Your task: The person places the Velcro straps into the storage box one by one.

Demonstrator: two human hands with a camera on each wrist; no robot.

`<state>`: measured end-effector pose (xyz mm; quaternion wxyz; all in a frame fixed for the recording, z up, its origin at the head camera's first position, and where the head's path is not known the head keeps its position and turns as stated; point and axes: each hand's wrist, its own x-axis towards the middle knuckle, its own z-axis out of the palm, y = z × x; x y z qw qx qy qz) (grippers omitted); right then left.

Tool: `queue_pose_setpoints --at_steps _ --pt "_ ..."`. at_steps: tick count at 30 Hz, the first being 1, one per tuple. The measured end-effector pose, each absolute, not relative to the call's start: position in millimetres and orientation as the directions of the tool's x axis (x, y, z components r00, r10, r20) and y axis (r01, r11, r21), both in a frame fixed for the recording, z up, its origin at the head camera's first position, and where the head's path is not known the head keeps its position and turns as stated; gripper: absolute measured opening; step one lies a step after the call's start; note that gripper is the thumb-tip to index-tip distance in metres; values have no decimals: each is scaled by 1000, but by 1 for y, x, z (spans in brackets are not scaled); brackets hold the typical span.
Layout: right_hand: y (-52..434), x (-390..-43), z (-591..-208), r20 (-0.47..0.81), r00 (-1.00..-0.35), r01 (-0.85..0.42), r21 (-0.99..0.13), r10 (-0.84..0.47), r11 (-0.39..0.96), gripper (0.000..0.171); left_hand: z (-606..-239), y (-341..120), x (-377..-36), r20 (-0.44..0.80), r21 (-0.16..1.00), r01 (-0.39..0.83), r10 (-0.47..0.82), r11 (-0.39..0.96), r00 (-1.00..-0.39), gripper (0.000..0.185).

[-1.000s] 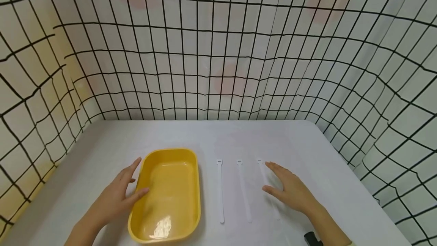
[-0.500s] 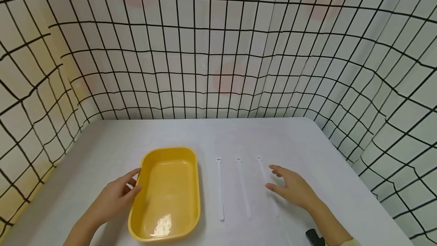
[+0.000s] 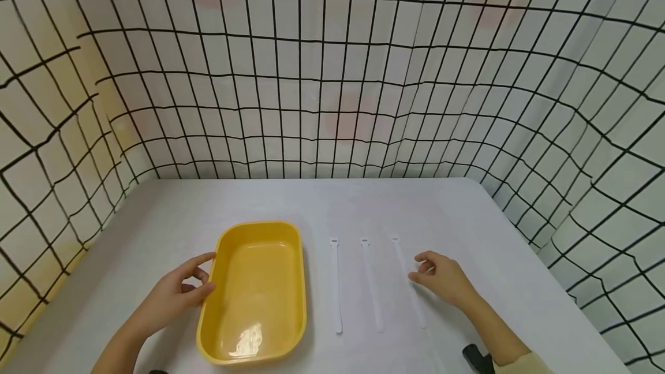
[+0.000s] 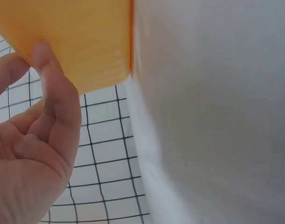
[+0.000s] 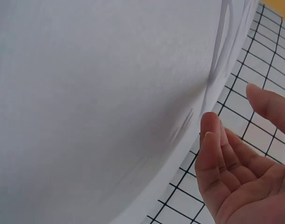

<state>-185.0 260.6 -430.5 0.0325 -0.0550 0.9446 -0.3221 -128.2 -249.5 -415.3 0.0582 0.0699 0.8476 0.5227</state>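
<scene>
Backdrop: white sheeting with a black grid (image 3: 332,85), hung on three sides of a white tabletop (image 3: 363,206). Item one, a yellow rectangular tray (image 3: 254,290), left of centre, empty. My left hand (image 3: 174,293) lies at its left rim, thumb touching the rim, fingers loosely curled, grasping nothing. My right hand (image 3: 441,279) rests relaxed and released just beside the rightmost white strap (image 3: 410,284), fingertips near it; contact I cannot tell. Two more white straps, middle (image 3: 371,281) and left (image 3: 336,284), lie parallel between tray and hand.
</scene>
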Motion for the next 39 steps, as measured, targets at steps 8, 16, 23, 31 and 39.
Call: queue_pose_setpoints --at_steps 8,16,23,31,39 --pt "249 -191 -433 -83 -995 5 -637 -62 771 41 -418 -254 -130 -72 941 -6 184 339 -980 64" --pt "246 -195 -434 -107 -994 50 -592 -17 804 36 -422 -255 -133 -91 956 -35 180 290 -979 67" --pt "242 -196 -434 -96 -995 46 -590 -14 806 30 -425 -257 -133 -90 959 -35 184 282 -979 67" --pt "237 -197 -435 -110 -994 66 -604 -2 794 20 -426 -258 -133 -86 960 -34 178 278 -980 66" --pt "234 -199 -433 -115 -993 69 -578 3 813 16 -424 -256 -132 -87 959 -36 173 280 -981 65"
